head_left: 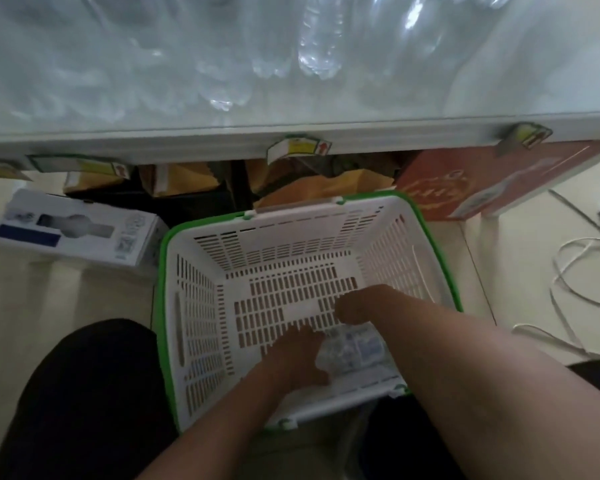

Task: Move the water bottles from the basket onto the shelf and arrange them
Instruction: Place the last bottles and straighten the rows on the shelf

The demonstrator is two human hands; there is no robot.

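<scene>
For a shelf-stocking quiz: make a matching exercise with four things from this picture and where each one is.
Things:
1. water bottle
2. white box
3. white cable
4. red carton

Places:
A. loose on the floor, right of the basket
B. on the basket's floor, under both hands
C. on the floor, left of the basket
D. under the shelf edge, beyond the basket's far right corner

Pairs: 1-B, 2-C, 3-A, 4-D
</scene>
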